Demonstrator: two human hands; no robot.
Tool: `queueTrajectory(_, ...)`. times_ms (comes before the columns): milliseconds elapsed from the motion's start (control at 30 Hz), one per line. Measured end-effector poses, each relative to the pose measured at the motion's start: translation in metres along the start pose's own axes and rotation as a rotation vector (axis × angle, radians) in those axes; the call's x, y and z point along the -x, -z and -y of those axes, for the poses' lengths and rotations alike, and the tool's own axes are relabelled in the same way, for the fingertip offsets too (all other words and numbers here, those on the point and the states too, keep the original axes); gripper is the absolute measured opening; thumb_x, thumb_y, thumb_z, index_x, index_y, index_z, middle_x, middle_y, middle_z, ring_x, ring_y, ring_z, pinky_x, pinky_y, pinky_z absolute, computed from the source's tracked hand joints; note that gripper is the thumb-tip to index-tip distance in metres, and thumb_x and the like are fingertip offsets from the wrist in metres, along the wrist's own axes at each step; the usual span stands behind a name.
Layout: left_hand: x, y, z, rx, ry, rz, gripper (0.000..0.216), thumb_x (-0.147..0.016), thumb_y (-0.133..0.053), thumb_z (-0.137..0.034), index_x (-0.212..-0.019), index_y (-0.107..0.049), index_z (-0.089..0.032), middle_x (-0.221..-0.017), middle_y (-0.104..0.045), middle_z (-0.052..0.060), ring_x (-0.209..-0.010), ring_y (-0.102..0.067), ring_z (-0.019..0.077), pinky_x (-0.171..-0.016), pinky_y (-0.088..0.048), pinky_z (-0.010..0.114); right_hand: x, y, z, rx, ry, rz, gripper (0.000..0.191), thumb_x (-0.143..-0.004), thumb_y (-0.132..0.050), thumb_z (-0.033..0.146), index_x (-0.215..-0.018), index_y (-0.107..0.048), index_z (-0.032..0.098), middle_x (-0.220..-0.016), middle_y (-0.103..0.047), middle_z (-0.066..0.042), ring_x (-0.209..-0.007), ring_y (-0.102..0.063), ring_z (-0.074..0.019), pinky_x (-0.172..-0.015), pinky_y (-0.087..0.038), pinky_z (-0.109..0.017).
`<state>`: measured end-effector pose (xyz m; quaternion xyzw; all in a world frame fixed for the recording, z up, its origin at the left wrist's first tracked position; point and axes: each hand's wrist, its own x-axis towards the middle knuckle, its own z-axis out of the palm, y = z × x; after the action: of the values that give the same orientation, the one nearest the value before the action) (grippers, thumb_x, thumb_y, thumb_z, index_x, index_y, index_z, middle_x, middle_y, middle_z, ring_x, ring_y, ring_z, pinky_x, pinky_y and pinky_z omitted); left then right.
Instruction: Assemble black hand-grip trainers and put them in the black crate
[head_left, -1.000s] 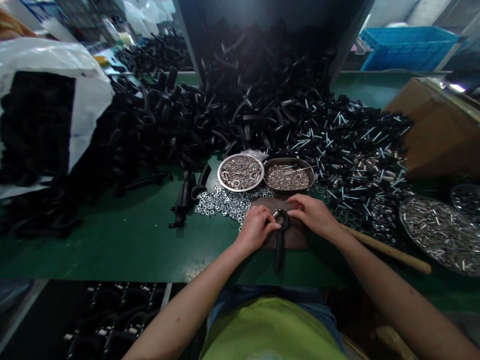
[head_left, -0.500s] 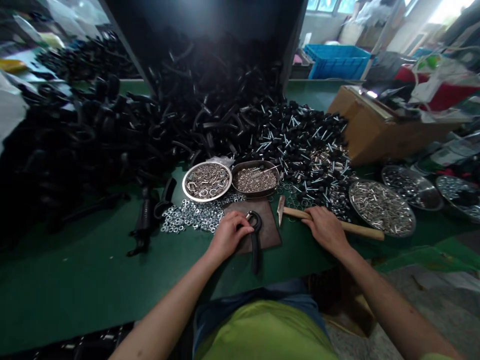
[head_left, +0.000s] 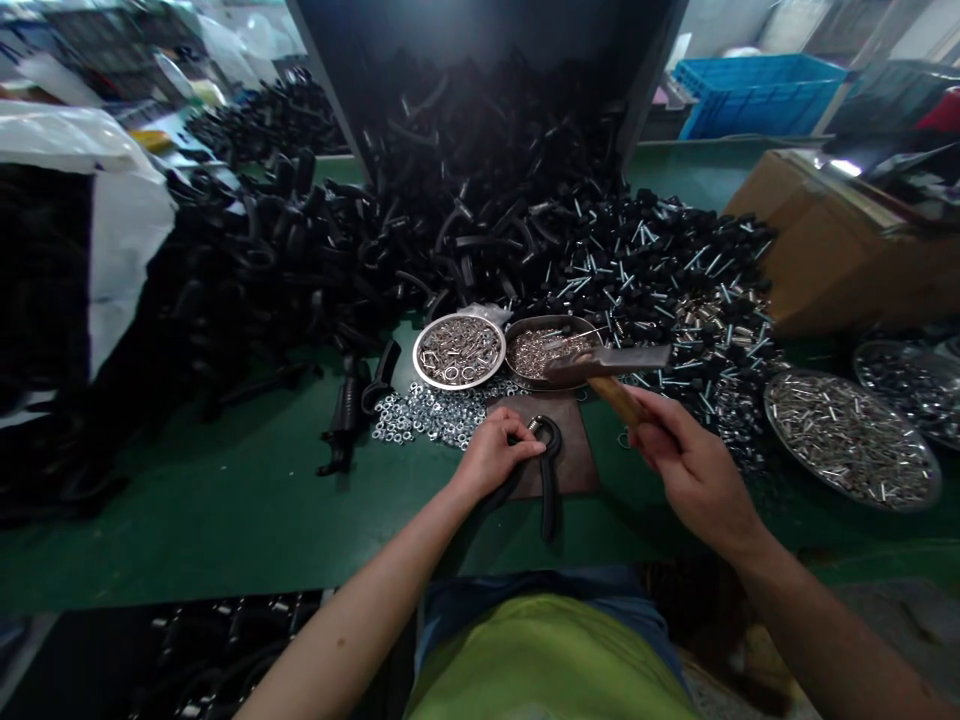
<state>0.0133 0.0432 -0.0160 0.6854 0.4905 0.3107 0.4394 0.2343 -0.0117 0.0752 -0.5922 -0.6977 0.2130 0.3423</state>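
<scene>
My left hand [head_left: 499,452] is closed on a black ring-shaped clamp with a long handle [head_left: 550,490]. The clamp lies on a dark square metal plate [head_left: 581,455], and a small shiny metal piece shows at the ring beside my fingertips. In my right hand [head_left: 694,465] is a hammer [head_left: 613,395], gripped by its wooden handle and raised, its head in front of the oval tin of small rivets [head_left: 536,350]. Loose nuts [head_left: 427,412] lie spread to the left of the plate. A round dish of metal pins [head_left: 457,350] stands just behind them.
Black plastic handles [head_left: 300,240] are heaped across the left and back. Black knobs with bolts [head_left: 637,250] pile up at the back right. A bowl of metal pins [head_left: 851,435] stands at the right, near a cardboard box [head_left: 817,240]. A blue crate [head_left: 757,95] is farther back.
My right hand has lifted the hammer off the table. My left hand still holds the clamp on the plate. The camera view has swung to the left.
</scene>
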Motion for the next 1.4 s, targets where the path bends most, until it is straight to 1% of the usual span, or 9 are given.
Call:
queueTrajectory(100, 0.002, -0.003, 0.001, -0.017, -0.029, -0.025, 0.013, -0.070, -0.073, -0.026, -0.067, -0.064, -0.017, -0.084, -0.055, 0.001, -0.083, -0.054, 0.0159, -0.077, -0.041, 0.028, 0.003, -0.015, -0.016, 0.153, 0.019, 0.044, 0.038, -0.092, -0.038, 0.027, -0.128, -0.050, 0.026, -0.119, -0.062, -0.005, -0.103, -0.061, -0.0203, -0.088, -0.048, -0.035)
queueTrajectory(233, 0.004, -0.005, 0.001, -0.071, -0.100, -0.021, 0.012, -0.074, -0.070, -0.027, -0.070, -0.063, -0.018, -0.084, -0.056, 0.002, -0.085, -0.053, 0.0173, -0.078, -0.041, 0.029, 0.004, -0.026, -0.028, 0.300, -0.053, 0.205, 0.037, -0.091, -0.040, 0.029, -0.125, -0.055, 0.027, -0.117, -0.065, -0.005, -0.103, -0.062, -0.0240, -0.088, -0.049, -0.040)
queueTrajectory(433, 0.004, -0.004, 0.001, -0.108, -0.116, -0.004, 0.014, -0.076, -0.067, -0.029, -0.071, -0.061, -0.018, -0.086, -0.056, 0.003, -0.086, -0.053, 0.0184, -0.079, -0.041, 0.031, 0.005, -0.016, -0.013, 0.156, 0.004, 0.004, 0.041, -0.092, -0.037, 0.026, -0.132, -0.045, 0.027, -0.124, -0.061, -0.005, -0.103, -0.063, -0.0201, -0.088, -0.050, -0.035)
queueTrajectory(600, 0.005, -0.004, 0.002, -0.115, -0.150, 0.002, 0.015, -0.078, -0.066, -0.031, -0.071, -0.059, -0.019, -0.085, -0.057, 0.003, -0.088, -0.053, 0.0193, -0.080, -0.040, 0.031, 0.006, -0.025, -0.020, 0.294, -0.004, 0.241, 0.038, -0.092, -0.038, 0.028, -0.126, -0.052, 0.025, -0.122, -0.062, -0.005, -0.105, -0.062, -0.0238, -0.092, -0.048, -0.043)
queueTrajectory(767, 0.007, -0.002, -0.001, -0.185, -0.208, 0.025, 0.017, -0.080, -0.063, -0.034, -0.074, -0.060, -0.019, -0.088, -0.058, 0.004, -0.090, -0.053, 0.0198, -0.080, -0.039, 0.032, 0.009, -0.024, -0.018, 0.208, 0.058, 0.046, 0.042, -0.093, -0.034, 0.025, -0.134, -0.043, 0.024, -0.130, -0.056, -0.005, -0.117, -0.054, -0.0203, -0.098, -0.045, -0.037)
queueTrajectory(933, 0.005, -0.003, -0.004, -0.200, -0.144, 0.025, 0.015, -0.079, -0.065, -0.031, -0.071, -0.059, -0.019, -0.087, -0.058, 0.004, -0.088, -0.053, 0.0194, -0.079, -0.039, 0.032, 0.007, -0.033, -0.032, 0.271, -0.045, 0.259, 0.038, -0.092, -0.036, 0.029, -0.127, -0.051, 0.024, -0.125, -0.060, -0.005, -0.109, -0.060, -0.0236, -0.093, -0.047, -0.041)
queueTrajectory(1033, 0.003, -0.004, -0.002, -0.067, -0.066, -0.010, 0.014, -0.077, -0.066, -0.024, -0.068, -0.057, -0.017, -0.087, -0.056, 0.003, -0.085, -0.054, 0.0170, -0.078, -0.041, 0.030, 0.003, -0.029, -0.030, 0.191, -0.083, 0.173, 0.039, -0.093, -0.034, 0.029, -0.127, -0.051, 0.023, -0.120, -0.063, -0.005, -0.104, -0.061, -0.0211, -0.089, -0.049, -0.036)
queueTrajectory(1233, 0.000, 0.000, 0.000, 0.057, 0.011, 0.014, 0.017, -0.077, -0.066, -0.024, -0.064, -0.058, -0.016, -0.084, -0.055, 0.002, -0.085, -0.054, 0.0157, -0.081, -0.041, 0.029, 0.003, -0.016, -0.026, 0.100, -0.173, 0.091, 0.039, -0.092, -0.035, 0.032, -0.126, -0.052, 0.024, -0.071, -0.064, 0.000, -0.062, -0.060, -0.0161, -0.062, -0.047, -0.028)
queueTrajectory(1400, 0.001, 0.003, -0.003, 0.071, -0.008, 0.047, 0.016, -0.076, -0.066, -0.023, -0.065, -0.058, -0.016, -0.087, -0.055, 0.002, -0.086, -0.054, 0.0158, -0.081, -0.041, 0.029, 0.008, -0.017, -0.033, 0.090, -0.215, 0.099, 0.040, -0.092, -0.035, 0.033, -0.125, -0.053, 0.021, -0.072, -0.063, -0.001, -0.063, -0.059, -0.0163, -0.061, -0.044, -0.028)
